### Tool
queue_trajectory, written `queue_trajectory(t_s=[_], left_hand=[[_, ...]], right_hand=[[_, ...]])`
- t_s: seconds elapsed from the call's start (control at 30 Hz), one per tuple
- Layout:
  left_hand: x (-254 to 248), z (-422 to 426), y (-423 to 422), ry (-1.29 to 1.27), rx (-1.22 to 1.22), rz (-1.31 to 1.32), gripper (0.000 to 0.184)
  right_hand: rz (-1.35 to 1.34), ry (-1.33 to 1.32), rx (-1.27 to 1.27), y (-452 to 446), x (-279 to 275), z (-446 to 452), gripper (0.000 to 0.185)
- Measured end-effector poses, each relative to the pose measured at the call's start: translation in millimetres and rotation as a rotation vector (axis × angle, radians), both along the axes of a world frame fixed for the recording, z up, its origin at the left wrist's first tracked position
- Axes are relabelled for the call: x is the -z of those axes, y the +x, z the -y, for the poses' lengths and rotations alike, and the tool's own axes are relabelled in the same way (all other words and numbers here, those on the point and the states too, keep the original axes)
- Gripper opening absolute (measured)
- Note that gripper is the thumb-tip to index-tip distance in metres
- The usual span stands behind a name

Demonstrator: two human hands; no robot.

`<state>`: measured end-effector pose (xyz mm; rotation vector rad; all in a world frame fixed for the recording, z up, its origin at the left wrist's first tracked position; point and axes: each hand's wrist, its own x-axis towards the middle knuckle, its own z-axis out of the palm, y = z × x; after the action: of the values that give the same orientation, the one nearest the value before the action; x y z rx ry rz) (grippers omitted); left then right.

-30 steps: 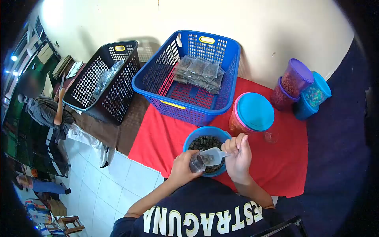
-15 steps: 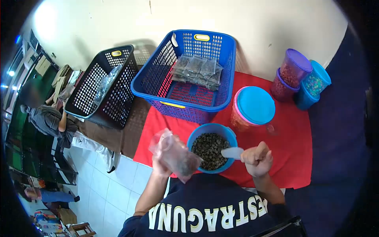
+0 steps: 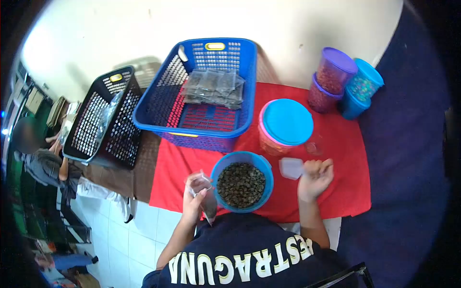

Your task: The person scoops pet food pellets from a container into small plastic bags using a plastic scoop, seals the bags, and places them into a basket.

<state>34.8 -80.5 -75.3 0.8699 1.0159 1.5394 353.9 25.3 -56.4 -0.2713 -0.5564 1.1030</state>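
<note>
Black basket (image 3: 129, 139) noted at far left, on brown cloth (image 3: 149, 170). Blue basket (image 3: 192, 131) seen across the far left corner of the red cloth (image 3: 331, 204), with flat filled packets (image 3: 211, 91) stacked inside.

Clear bag (image 3: 209, 204) held upright by the left hand (image 3: 192, 204), just beside the bowl's left rim; fingers curled around its upper part, thumb pressed near the mouth. Mouth best kept wide and brought over the rim, so that strays are caught. Base best left hanging free, so that contents can settle without creasing.

Blue bowl (image 3: 270, 180) set at the near edge of the cloth, dark pieces (image 3: 240, 185) within. Lidded tub (image 3: 288, 122) placed behind and to its right; room needed there for the scoop's swing.

Scoop (image 3: 291, 168) gripped in the right hand (image 3: 316, 178), fingers closed on the handle, blade pointed leftward, apart from the bowl. Its load cannot be told. Level, modest scoopfuls advised, tipped slowly well inside the mouth.
</note>
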Motion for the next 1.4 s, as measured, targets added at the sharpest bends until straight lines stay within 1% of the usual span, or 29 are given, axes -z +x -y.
queue_trajectory(t_s=[0.03, 0.07, 0.1, 0.17, 0.23, 0.3, 0.37, 0.4, 0.47, 0.5, 0.57, 0.6, 0.63, 0.7, 0.77, 0.8, 0.87, 0.9, 0.93, 0.97, 1.0, 1.03, 1.1, 1.13, 1.2, 1.23, 1.3, 1.33, 1.4], left_hand=[[-2, 1, -1, -0.032, 0.006, 0.030, 0.058], [-3, 1, -3, -0.034, 0.008, 0.011, 0.057], [-3, 1, -5, -0.035, 0.023, 0.014, 0.057], [-4, -1, -9, -0.007, -0.049, 0.023, 0.055], [0, -2, -14, -0.015, -0.042, 0.024, 0.056], [-4, 0, -13, -0.024, -0.048, 0.064, 0.057], [-2, 2, -13, -0.041, -0.051, 0.057, 0.060], [-2, 3, -13, -0.043, -0.022, 0.040, 0.061], [0, 3, -13, -0.045, 0.004, -0.017, 0.064], [2, 2, -13, -0.046, 0.001, -0.020, 0.064], [8, 1, -14, -0.057, -0.029, -0.101, 0.066], [11, 0, -14, -0.045, -0.033, -0.097, 0.066], [12, 0, -14, -0.046, -0.041, -0.090, 0.066], [11, 0, -13, -0.053, -0.031, -0.077, 0.065], [11, 2, -14, -0.054, -0.029, -0.076, 0.065], [12, 2, -14, -0.051, -0.016, -0.079, 0.066], [12, 3, -16, -0.068, -0.024, -0.096, 0.066], [12, 4, -16, -0.084, -0.028, -0.118, 0.066], [10, 4, -16, -0.085, -0.030, -0.120, 0.066], [7, 3, -15, -0.061, -0.043, -0.173, 0.061], [5, 4, -14, -0.040, -0.053, -0.226, 0.056], [6, 5, -13, -0.045, -0.048, -0.232, 0.056], [12, 1, -13, -0.117, -0.068, -0.362, 0.055], [17, 1, -14, -0.124, -0.057, -0.373, 0.055], [17, 2, -12, -0.085, -0.049, -0.393, 0.056], [17, 3, -12, -0.051, -0.040, -0.410, 0.056], [16, 8, -14, -0.026, -0.031, -0.425, 0.058], [16, 10, -15, -0.046, -0.026, -0.376, 0.057], [17, 15, -17, -0.059, -0.019, -0.328, 0.057]], right_hand=[[0.051, -0.063, 0.189, 19, -3, -10, 0.028], [0.170, -0.101, 0.449, 31, -2, -24, 0.023], [0.172, -0.103, 0.464, 46, 8, -39, 0.023], [0.320, -0.290, 0.670, 75, 39, -67, 0.021], [0.282, -0.305, 0.674, 100, 71, -85, 0.022], [0.254, -0.332, 0.669, 114, 77, -91, 0.024], [0.071, -0.276, 0.696, 125, 85, -101, 0.028], [0.071, -0.278, 0.690, 128, 89, -106, 0.028], [-0.046, -0.326, 0.648, 133, 99, -117, 0.032], [-0.049, -0.328, 0.645, 140, 113, -123, 0.032], [-0.070, -0.421, 0.631, 146, 144, -131, 0.029], [-0.065, -0.420, 0.626, 144, 154, -136, 0.029], [-0.092, -0.476, 0.652, 144, 164, -140, 0.026], [-0.110, -0.532, 0.668, 140, 166, -139, 0.024], [-0.048, -0.621, 0.634, 138, 168, -133, 0.019], [-0.045, -0.621, 0.630, 141, 167, -129, 0.019], [0.673, -0.805, 1.046, 151, 160, -123, 0.021], [0.675, -0.803, 1.042, 144, 148, -122, 0.021], [0.823, -0.696, 0.961, 124, 124, -116, 0.023], [0.963, -0.590, 0.878, 101, 99, -108, 0.026], [1.017, -0.650, 0.657, 75, 76, -101, 0.030], [1.061, -0.703, 0.432, 57, 60, -101, 0.035], [1.239, -0.851, 0.278, 58, 104, -135, 0.036], [1.233, -0.845, 0.280, 59, 113, -145, 0.036], [1.418, -0.755, 0.456, 58, 116, -155, 0.034], [1.414, -0.749, 0.455, 60, 117, -156, 0.034], [1.499, -0.730, 0.413, 64, 115, -158, 0.031], [1.563, -0.751, 0.423, 66, 114, -160, 0.029], [1.583, -0.794, 0.414, 62, 96, -154, 0.032]])
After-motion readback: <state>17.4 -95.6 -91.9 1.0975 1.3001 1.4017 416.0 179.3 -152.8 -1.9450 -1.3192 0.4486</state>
